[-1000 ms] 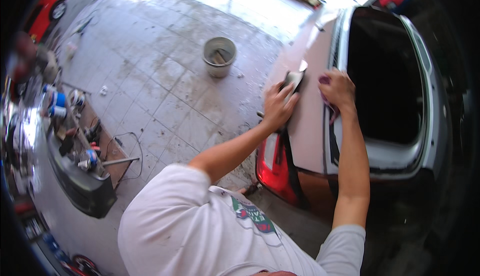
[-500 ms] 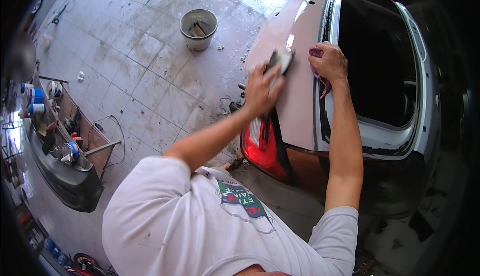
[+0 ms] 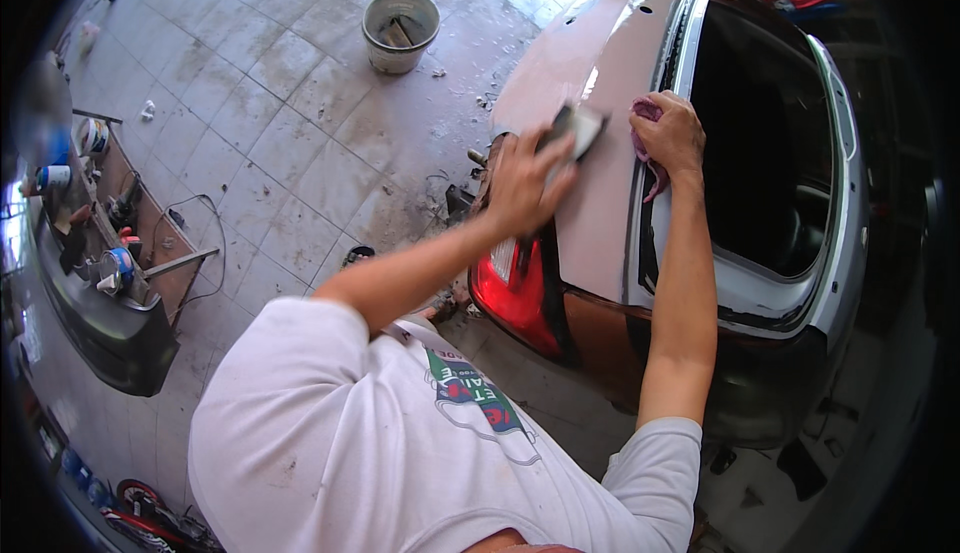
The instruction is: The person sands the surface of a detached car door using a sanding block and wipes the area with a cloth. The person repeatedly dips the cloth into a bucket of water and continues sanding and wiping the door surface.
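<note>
My left hand (image 3: 528, 185) grips a sanding block (image 3: 578, 135), grey and pale with dark edges, on the pinkish-primed car panel (image 3: 600, 218). Both the fingers and the block are smeared by motion. Farther right, beside the dark rear window (image 3: 755, 143), my right hand (image 3: 674, 135) is closed round a bunched purple cloth (image 3: 646, 113). One end of the cloth hangs below the hand, over the seam at the panel's edge. The red tail light (image 3: 515, 298) sits below my left hand, nearer me.
A dirty bucket (image 3: 400, 31) with some pieces inside stands on the tiled floor, left of the car. At far left, a low stand (image 3: 165, 238) holds cans and tools, with a dark bumper (image 3: 110, 338) beside it. A cable (image 3: 222, 225) loops on the floor there.
The whole view has shifted slightly. My left hand and the block have moved a little on the panel, still blurred. My right hand keeps its hold on the cloth.
</note>
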`<state>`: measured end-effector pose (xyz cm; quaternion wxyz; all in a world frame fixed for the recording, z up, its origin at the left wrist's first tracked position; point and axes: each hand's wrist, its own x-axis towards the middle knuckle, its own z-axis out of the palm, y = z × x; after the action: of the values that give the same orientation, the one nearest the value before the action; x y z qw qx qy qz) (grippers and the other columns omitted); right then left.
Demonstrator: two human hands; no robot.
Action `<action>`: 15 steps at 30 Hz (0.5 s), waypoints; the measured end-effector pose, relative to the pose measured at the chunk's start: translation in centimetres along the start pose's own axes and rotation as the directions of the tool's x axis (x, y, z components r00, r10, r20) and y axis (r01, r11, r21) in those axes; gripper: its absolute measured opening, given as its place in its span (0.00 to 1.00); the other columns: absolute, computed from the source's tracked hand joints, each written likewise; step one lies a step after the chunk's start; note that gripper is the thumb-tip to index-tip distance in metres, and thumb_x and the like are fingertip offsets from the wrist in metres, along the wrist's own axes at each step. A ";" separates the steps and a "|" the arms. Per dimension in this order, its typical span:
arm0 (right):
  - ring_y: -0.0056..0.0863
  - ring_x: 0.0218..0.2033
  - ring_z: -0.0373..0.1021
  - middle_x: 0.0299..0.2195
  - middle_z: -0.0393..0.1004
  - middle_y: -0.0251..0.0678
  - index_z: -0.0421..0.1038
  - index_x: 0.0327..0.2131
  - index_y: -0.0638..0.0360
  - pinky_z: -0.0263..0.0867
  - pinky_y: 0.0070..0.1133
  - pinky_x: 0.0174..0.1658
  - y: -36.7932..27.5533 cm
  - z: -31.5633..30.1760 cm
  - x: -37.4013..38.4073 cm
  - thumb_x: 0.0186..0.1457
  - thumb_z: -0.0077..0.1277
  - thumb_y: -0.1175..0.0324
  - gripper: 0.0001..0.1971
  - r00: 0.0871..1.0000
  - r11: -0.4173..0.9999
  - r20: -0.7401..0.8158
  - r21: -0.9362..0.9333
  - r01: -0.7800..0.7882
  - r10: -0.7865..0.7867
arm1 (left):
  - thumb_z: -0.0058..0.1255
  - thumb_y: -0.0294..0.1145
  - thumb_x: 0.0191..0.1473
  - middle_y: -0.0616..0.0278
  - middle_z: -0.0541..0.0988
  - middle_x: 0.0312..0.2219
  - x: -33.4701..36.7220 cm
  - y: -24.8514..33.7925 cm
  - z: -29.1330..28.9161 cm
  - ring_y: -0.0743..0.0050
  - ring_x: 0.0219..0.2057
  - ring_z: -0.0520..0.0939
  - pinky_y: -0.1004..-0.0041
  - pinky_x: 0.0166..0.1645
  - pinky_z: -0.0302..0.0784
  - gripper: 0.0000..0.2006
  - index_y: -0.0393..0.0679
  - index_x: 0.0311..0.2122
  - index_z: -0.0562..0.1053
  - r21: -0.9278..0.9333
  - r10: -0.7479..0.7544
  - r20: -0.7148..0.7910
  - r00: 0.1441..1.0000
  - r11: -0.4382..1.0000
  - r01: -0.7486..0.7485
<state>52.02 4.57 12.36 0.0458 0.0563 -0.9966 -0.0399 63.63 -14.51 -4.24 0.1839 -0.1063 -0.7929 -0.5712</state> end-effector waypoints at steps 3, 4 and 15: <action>0.40 0.52 0.77 0.43 0.83 0.33 0.87 0.45 0.46 0.75 0.39 0.56 0.0 -0.5 -0.6 0.51 0.63 0.53 0.18 1.000 1.000 0.000 0.009 -0.011 0.011 | 0.60 0.47 0.63 0.42 0.73 0.61 -3.0 1.5 -2.1 0.39 0.60 0.74 0.53 0.67 0.67 0.25 0.49 0.61 0.80 -0.035 -0.001 0.039 0.999 0.999 0.002; 0.40 0.52 0.77 0.43 0.83 0.33 0.87 0.45 0.46 0.75 0.38 0.56 -0.1 -0.5 -0.6 0.51 0.63 0.53 0.18 1.000 1.000 0.002 0.008 -0.004 0.004 | 0.60 0.48 0.63 0.42 0.74 0.61 -0.5 0.3 -0.8 0.39 0.60 0.75 0.53 0.67 0.67 0.25 0.48 0.61 0.80 -0.049 0.003 0.031 1.000 0.999 -0.001; 0.41 0.53 0.78 0.45 0.83 0.34 0.86 0.46 0.45 0.75 0.38 0.57 -0.7 -1.0 -0.2 0.53 0.62 0.53 0.18 0.999 0.999 0.025 0.018 -0.039 0.039 | 0.60 0.47 0.62 0.44 0.72 0.61 -2.1 0.1 -1.2 0.38 0.60 0.73 0.50 0.67 0.66 0.25 0.49 0.62 0.79 0.012 0.047 0.007 0.999 0.999 -0.047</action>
<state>52.42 3.87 13.27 0.0338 0.0369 -0.9983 -0.0303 65.74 -15.50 -4.72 0.1952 -0.1259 -0.7944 -0.5613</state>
